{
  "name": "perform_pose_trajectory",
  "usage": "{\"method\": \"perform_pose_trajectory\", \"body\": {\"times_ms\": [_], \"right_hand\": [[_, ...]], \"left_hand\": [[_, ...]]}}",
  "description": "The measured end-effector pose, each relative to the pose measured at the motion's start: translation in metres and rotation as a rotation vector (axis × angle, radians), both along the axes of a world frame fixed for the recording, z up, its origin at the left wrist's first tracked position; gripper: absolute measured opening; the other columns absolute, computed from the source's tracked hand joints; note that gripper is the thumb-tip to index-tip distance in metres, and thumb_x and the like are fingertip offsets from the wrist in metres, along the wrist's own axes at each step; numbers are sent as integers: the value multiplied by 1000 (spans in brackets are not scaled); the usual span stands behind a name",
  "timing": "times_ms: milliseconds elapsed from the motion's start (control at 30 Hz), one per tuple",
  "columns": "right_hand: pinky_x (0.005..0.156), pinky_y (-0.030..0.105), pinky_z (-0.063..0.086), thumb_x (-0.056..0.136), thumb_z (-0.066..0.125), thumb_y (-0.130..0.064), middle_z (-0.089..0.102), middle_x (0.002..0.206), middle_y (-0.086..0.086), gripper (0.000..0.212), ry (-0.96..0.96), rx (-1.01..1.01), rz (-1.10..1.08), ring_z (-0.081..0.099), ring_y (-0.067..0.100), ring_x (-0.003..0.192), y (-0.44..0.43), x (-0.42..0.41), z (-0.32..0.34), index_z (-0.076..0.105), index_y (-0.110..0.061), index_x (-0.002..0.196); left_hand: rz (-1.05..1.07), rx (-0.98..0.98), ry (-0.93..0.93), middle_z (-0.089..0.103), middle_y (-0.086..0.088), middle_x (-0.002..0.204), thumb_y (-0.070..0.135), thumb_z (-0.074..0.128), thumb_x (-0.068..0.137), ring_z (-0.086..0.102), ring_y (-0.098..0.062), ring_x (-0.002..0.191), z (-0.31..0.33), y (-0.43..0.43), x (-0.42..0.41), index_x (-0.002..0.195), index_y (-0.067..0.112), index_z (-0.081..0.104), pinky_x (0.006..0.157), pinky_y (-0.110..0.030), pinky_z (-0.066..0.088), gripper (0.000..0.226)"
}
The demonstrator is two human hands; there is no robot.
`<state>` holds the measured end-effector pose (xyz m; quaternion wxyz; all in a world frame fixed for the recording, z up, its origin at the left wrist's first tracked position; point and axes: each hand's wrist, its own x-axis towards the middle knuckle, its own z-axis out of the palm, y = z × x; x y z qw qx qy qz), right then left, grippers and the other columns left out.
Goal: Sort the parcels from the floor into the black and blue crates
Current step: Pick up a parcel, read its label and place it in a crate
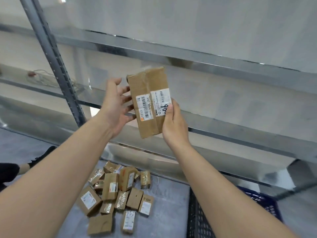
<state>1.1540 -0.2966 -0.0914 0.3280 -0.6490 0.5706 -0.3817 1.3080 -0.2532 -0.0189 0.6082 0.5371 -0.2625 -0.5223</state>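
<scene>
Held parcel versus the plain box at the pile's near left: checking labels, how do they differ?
The held parcel is raised, gripped by the right hand; the plain box lies on the floor. The held parcel shows two white labels; the plain box, none. Both are brown cardboard.

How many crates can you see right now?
2. The black crate sits just right of the parcel pile; the blue crate is further right. Both are partly hidden, and more may lie out of frame.
</scene>
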Motion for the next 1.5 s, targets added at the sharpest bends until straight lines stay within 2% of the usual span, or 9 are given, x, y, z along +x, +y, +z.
{"method": "perform_pose_trajectory", "body": {"times_ms": [100, 233, 433, 533, 767, 867, 1000, 1133, 1500], "right_hand": [[105, 43, 48, 117, 22, -57, 66, 136, -2, 47, -39, -32, -48, 61, 22, 125, 1, -22, 36, 52, -33, 144], [91, 39, 44, 116, 32, -54, 65, 125, 4, 45, -107, -43, -126, 61, 24, 115, 6, -60, 87, 58, -18, 125], [106, 47, 50, 112, 33, -52, 65, 131, 2, 41, -161, -140, -182, 63, 22, 119, 26, -114, 123, 57, -28, 136], [104, 48, 53, 109, 32, -55, 66, 130, 2, 46, -159, -157, -275, 64, 21, 117, 37, -138, 125, 56, -29, 138], [97, 43, 53, 114, 34, -50, 61, 134, 3, 42, -162, -141, -561, 61, 19, 116, 77, -198, 110, 50, -29, 146], [105, 49, 53, 113, 35, -50, 61, 135, 4, 42, -156, -126, -702, 62, 23, 119, 103, -223, 99, 50, -27, 146], [107, 45, 49, 111, 38, -50, 65, 135, 3, 39, -169, -95, -856, 61, 24, 122, 139, -253, 89, 56, -28, 138], [108, 53, 53, 97, 32, -60, 66, 126, 3, 49, -207, -104, -957, 64, 24, 117, 170, -275, 80, 57, -32, 128], [106, 50, 53, 111, 36, -50, 65, 126, 3, 18, -217, -65, -1064, 64, 21, 113, 230, -376, 40, 49, -41, 119]], "left_hand": [[-77, -33, -51, 64, -17, 127, 65, 32, 99, 65, -38, 117, 31, 4, -30, 133, 41, 62, 97, -54, 55, 51], [-129, -73, -161, 66, -10, 115, 61, 35, 99, 64, -39, 118, 67, 16, -74, 108, 51, 67, 103, -58, 53, 35], [-195, -148, -218, 71, -4, 103, 58, 36, 99, 67, -33, 115, 99, 26, -129, 89, 53, 70, 105, -56, 51, 35], [-276, -156, -226, 71, -4, 105, 57, 34, 100, 68, -32, 113, 104, 26, -153, 85, 55, 69, 103, -55, 53, 38], [-550, -144, -235, 68, -4, 108, 57, 34, 101, 66, -27, 107, 91, 21, -219, 103, 47, 64, 105, -55, 51, 32], [-697, -141, -237, 69, -4, 105, 58, 34, 102, 67, -27, 106, 81, 30, -250, 101, 46, 66, 104, -53, 51, 34], [-844, -115, -221, 69, -2, 98, 55, 36, 102, 68, -26, 101, 70, 49, -284, 93, 41, 66, 100, -49, 54, 34], [-963, -124, -218, 67, -1, 95, 54, 33, 103, 66, -24, 95, 60, 71, -315, 101, 44, 64, 99, -48, 51, 33], [-1089, -58, -271, 68, -2, 94, 54, 30, 105, 67, -23, 97, 34, 114, -422, 102, 37, 64, 106, -53, 50, 38]]}}
